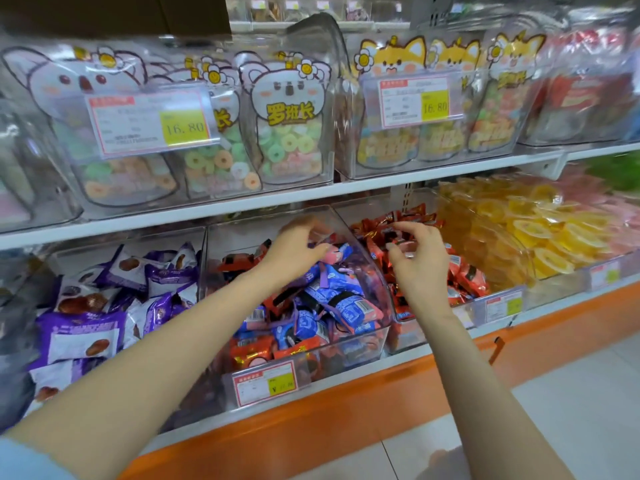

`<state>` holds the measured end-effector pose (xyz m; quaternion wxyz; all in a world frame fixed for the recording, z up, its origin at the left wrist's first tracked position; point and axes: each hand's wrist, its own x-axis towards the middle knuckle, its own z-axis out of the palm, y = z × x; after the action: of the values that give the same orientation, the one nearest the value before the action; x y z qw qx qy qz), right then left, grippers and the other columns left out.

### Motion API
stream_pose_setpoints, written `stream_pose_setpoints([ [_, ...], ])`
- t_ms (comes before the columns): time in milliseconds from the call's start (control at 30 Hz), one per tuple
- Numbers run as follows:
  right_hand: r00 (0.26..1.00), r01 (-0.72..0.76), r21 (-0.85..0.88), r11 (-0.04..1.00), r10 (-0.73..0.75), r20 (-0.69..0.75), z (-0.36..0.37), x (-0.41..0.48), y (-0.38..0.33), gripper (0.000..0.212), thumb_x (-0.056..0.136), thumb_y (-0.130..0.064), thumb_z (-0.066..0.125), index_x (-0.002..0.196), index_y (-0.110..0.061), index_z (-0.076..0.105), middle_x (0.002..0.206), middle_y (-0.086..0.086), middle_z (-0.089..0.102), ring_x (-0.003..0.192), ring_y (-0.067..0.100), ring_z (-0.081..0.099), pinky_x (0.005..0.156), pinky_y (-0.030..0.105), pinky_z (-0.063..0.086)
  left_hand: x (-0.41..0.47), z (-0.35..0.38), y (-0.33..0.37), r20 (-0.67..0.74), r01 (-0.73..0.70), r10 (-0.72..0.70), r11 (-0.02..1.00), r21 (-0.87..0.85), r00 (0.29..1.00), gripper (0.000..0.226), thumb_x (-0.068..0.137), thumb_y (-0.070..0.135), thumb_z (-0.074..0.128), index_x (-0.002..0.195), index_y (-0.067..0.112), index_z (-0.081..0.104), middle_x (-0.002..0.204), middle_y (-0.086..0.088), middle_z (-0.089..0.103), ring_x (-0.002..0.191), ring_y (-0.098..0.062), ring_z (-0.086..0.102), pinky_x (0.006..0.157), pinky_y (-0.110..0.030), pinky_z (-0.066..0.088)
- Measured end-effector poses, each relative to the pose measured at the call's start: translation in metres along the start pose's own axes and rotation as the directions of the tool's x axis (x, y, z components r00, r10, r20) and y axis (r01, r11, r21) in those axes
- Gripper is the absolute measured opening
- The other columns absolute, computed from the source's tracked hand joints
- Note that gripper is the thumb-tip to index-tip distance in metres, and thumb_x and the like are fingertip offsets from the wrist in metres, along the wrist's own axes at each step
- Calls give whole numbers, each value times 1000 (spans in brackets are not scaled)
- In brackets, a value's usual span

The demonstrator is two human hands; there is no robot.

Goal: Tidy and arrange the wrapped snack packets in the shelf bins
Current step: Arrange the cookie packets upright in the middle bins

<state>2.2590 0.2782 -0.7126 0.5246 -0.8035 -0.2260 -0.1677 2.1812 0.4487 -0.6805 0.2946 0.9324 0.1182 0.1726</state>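
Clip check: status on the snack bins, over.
Left hand curled at a pink packet over the mixed blue-and-red bin; grip unclear. Right hand over the red packets; hold unclear. Nothing blocking either bin.

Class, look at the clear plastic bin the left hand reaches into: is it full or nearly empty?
Full: blue and red wrapped packets heap above the low front wall of the clear plastic bin.

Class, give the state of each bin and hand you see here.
Clear plastic middle bin: open-topped, heaped with blue wrapped packets and red wrapped packets.
Left hand: fingers curled above it, grip unclear.
Right hand: fingers curled over clear red-packet bin, grip unclear.
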Motion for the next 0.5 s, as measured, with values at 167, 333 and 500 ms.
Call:
stream_pose_setpoints([
  [167,964,161,62,985,-170,203,26,-20,-24,27,87,-7,58,113,-13,61,107,1,51,70,-1,50,70,15,40,-42,-25,-32,42,13,-15,999,43,999,16,86,9,63,102,9,63,104,-4,63,94,-16,61,82,-27,47],
  [333,923,161,101,982,-186,338,39,-34,-37,24,92,-9,56,114,-15,61,111,-3,51,71,-3,48,74,22,43,-72,-26,-57,403,18,-183,925,380,897,31,81,26,71,107,14,59,103,0,60,93,-16,57,78,-26,43],
  [500,874,178,47,983,-181,451,45,-43,-41,19,91,-12,58,107,-19,65,110,-1,58,80,15,55,76,30,47,-75,-9,-59,573,-125,-384,744,656,724,47,82,33,67,121,10,54,117,-7,60,104,-27,57,77,-31,47],
])
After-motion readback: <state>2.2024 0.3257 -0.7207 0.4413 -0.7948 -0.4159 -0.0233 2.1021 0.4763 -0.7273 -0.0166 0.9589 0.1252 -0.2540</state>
